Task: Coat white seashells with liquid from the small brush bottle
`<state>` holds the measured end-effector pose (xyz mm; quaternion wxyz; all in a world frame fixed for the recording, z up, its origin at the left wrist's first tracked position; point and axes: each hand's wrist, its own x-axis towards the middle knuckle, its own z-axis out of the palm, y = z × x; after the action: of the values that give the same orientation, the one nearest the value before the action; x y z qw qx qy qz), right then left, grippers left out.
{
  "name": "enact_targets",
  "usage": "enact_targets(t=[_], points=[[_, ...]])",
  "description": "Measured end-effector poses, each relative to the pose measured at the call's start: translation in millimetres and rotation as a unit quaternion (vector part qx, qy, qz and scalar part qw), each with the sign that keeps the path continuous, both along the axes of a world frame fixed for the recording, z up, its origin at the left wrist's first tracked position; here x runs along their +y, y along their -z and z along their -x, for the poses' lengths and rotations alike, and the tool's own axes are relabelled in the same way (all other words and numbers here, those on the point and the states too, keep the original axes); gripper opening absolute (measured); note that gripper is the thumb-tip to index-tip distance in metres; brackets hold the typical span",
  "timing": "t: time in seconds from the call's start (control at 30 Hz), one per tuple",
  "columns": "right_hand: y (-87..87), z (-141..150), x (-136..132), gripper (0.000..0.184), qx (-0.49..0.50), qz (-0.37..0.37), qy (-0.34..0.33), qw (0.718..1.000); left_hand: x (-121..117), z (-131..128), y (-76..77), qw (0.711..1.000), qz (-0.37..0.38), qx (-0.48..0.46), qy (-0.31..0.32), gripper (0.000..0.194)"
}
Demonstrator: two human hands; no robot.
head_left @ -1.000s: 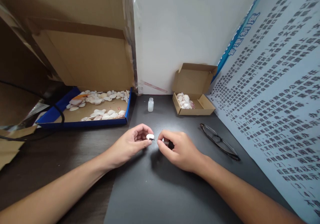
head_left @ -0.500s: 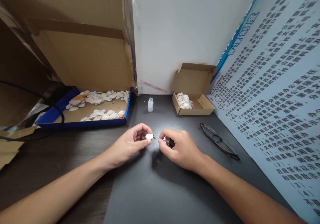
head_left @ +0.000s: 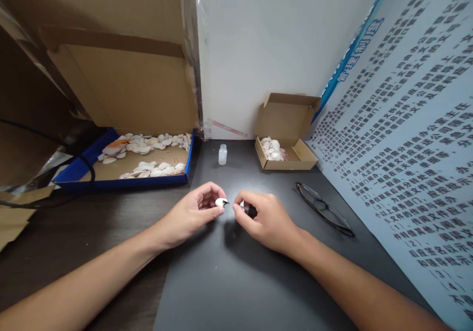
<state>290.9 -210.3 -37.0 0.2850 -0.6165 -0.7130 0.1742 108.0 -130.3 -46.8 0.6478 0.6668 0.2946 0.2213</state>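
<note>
My left hand (head_left: 195, 210) pinches a small white seashell (head_left: 220, 202) between thumb and fingertips. Closed around a small brush with a thin stem and a dark handle (head_left: 252, 211) is my right hand (head_left: 269, 220). The brush's black bristles lie against the right side of the shell and look splayed. My right fingers hide part of the stem. Behind both hands a small translucent white bottle (head_left: 222, 155) stands upright without a cap.
A blue-edged cardboard box (head_left: 121, 183) holding many shells is at the left, its lid raised. A smaller open carton (head_left: 291, 165) with white shells stands back right. Eyeglasses (head_left: 325, 208) lie right of my hand. A printed poster (head_left: 417, 139) borders the right side.
The brush has moved slightly left, and its black tip now overlaps the shell's face instead of its edge. My left hand and the shell have hardly shifted.
</note>
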Motion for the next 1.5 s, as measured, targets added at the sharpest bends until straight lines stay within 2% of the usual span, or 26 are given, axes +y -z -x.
enact_targets(t=[0.07, 0.13, 0.33, 0.4, 0.53, 0.77, 0.93, 1.1, 1.3, 1.43, 1.5], points=[[-0.5, -0.6, 1.8, 0.013, -0.02, 0.011, 0.041, 0.999, 0.2, -0.2, 0.5, 1.0, -0.001, 0.001, -0.001, 0.029], [-1.7, -0.7, 2.3, 0.013, -0.022, 0.012, 0.052, 0.998, 0.2, -0.2, 0.8, 1.0, 0.0, 0.0, 0.003, 0.029], [-1.0, 1.7, -1.8, 0.016, 0.032, -0.011, -0.048, 0.998, -0.2, 0.5, 0.5, 1.0, -0.005, 0.0, 0.011, 0.029], [0.4, 1.2, -1.0, 0.015, 0.019, -0.008, -0.034, 0.999, 0.0, 0.7, 0.7, 1.0, -0.005, 0.001, 0.011, 0.028], [-0.4, -1.3, 2.1, 0.014, -0.013, 0.0, 0.035, 0.999, 0.6, 0.5, 1.4, 1.0, -0.007, 0.003, 0.004, 0.029], [-3.9, 0.9, -1.3, 0.014, 0.008, 0.004, -0.031, 0.999, 0.2, 0.5, 1.6, 1.0, -0.01, -0.014, 0.013, 0.027], [-4.8, 0.3, 0.6, 0.009, -0.008, 0.029, 0.036, 0.999, -0.1, 0.7, 0.6, 1.0, -0.01, -0.013, 0.015, 0.028], [-4.0, 0.2, -1.9, 0.01, 0.028, 0.003, -0.018, 0.999, -0.1, 0.6, 0.7, 1.0, -0.01, -0.009, 0.018, 0.029], [-2.0, -1.4, -0.5, 0.008, 0.005, -0.011, 0.036, 0.999, 1.3, 0.5, 3.8, 1.0, -0.003, -0.01, 0.022, 0.028], [-0.9, -0.3, -1.2, 0.012, 0.04, -0.024, -0.026, 0.999, 2.0, 1.5, 3.7, 1.0, 0.003, -0.016, 0.025, 0.027], [0.2, 0.4, -0.9, 0.012, 0.039, -0.02, -0.036, 0.998, 2.0, 2.0, 3.0, 0.999, 0.01, -0.02, 0.029, 0.028]])
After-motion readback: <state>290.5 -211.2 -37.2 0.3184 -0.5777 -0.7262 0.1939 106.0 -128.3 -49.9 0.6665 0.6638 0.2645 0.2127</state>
